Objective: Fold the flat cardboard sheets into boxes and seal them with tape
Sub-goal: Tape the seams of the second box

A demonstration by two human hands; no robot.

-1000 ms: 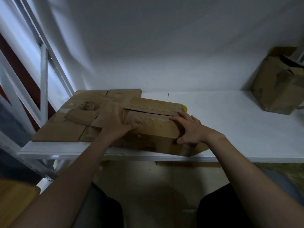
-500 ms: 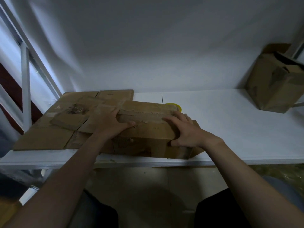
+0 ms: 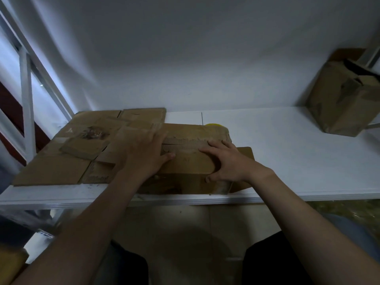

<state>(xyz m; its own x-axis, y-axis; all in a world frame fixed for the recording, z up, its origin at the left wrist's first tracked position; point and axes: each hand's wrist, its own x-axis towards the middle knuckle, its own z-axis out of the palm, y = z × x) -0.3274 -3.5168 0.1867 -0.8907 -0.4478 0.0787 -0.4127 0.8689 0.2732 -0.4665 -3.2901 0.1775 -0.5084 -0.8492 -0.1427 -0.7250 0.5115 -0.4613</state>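
Note:
A brown cardboard box [image 3: 191,163] stands at the near edge of the white table [image 3: 287,153], its top flaps folded down with a torn seam between them. My left hand [image 3: 144,153] lies flat on the left part of the top, fingers spread. My right hand [image 3: 226,161] presses on the right part, fingers over the seam and thumb hooked over the front edge. Flat cardboard sheets [image 3: 67,153] lie stacked to the left of the box. A yellow tape roll [image 3: 213,125] peeks out behind the box, mostly hidden.
A finished, crumpled cardboard box [image 3: 345,99] stands at the table's far right. A white metal frame [image 3: 26,99] rises on the left. A white wall backs the table. My knees show below the table edge.
The far flap has come down flat onto the box top. My left hand slid further onto the top; my right hand stays pressing the right side.

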